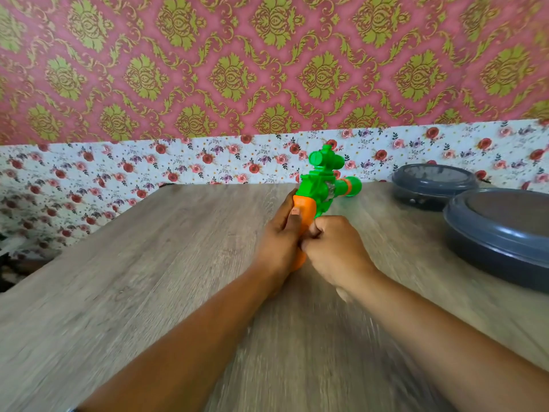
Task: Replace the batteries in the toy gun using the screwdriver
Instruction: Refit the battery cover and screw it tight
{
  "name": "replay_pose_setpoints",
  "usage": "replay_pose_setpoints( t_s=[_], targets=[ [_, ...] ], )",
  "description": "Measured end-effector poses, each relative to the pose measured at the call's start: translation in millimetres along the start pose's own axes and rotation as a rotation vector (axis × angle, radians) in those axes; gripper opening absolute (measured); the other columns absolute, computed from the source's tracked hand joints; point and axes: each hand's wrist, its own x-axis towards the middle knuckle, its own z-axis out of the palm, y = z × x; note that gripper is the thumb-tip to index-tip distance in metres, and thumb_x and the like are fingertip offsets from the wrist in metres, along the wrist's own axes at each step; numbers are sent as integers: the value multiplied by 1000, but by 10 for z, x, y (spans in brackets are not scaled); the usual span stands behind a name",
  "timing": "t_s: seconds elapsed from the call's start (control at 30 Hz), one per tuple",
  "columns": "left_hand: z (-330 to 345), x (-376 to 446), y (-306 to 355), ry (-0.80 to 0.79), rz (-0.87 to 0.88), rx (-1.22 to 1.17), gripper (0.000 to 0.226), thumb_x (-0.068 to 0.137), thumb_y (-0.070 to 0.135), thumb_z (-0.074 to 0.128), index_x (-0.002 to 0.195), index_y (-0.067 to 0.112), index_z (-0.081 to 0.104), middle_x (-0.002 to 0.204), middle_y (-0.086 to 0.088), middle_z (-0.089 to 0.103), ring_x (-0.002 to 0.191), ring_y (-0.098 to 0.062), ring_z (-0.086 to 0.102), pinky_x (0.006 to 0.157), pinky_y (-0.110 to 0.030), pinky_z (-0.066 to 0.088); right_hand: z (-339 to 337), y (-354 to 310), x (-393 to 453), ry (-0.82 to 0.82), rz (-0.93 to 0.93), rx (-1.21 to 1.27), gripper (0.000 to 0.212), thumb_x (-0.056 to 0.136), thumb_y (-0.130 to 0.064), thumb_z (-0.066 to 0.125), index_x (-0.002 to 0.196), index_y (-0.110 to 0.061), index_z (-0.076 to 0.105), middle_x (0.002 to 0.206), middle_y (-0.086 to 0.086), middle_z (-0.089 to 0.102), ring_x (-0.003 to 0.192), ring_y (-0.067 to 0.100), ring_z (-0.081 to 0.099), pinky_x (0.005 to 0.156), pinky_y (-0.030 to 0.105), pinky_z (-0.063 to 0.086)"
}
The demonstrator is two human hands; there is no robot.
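A toy gun [319, 185] with a green body, a green scope on top and an orange grip stands over the middle of the wooden table [148, 263]. My left hand [277, 239] grips the orange handle, thumb pressed on its back. Beside it, my right hand [334, 251] has its fingers curled tight against the lower part of the handle; whatever it may hold is hidden. No screwdriver or batteries show.
Two dark grey round lidded containers sit at the right: one at the back [433, 185], a larger one [502, 236] nearer the table's right edge. A floral-papered wall [178, 165] rises right behind the table. The picture is blurred at the bottom.
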Motion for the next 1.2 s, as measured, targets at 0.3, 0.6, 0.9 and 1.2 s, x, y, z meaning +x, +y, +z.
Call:
replay_pose_setpoints(
  t_s=[0.3, 0.6, 0.9, 1.2],
  targets=[
    [-24, 7, 49, 16, -137, -93, 39, 101, 24, 35, 140, 28, 41, 133, -5, 56, 120, -22, 55, 103, -37, 42, -172, 89, -80, -134, 109, 276, 21, 82, -12, 64, 65, -17, 54, 57, -2, 52, 46, 4, 48, 44, 19, 34],
    [-137, 5, 83, 128, -175, -97, 30, 101, 26, 38, 129, 30, 46, 80, 10, 64, 55, 3, 64, 57, -18, 53, -176, 190, -100, 58, -241, -86, 10, 79, -10, 61, 75, -16, 54, 56, -11, 48, 53, 6, 44, 52, 26, 34],
    [-325, 106, 159, 215, -197, 227, 35, 86, 24, 63, 82, -10, 65, 70, -15, 52, 67, -21, 48, 68, -38, 46, -69, 194, -165, 37, -455, -24, 13, 74, -5, 68, 69, -12, 58, 78, 2, 68, 73, 19, 63, 66, 37, 51],
    [-482, 187, 104, 248, -353, 468, 36, 66, 25, 67, 78, -9, 64, 72, -24, 62, 79, -40, 67, 75, -53, 57, -27, 203, -194, -107, -462, -108, 15, 74, -9, 65, 70, -21, 56, 83, 6, 72, 81, 26, 67, 69, 42, 52]
  ],
)
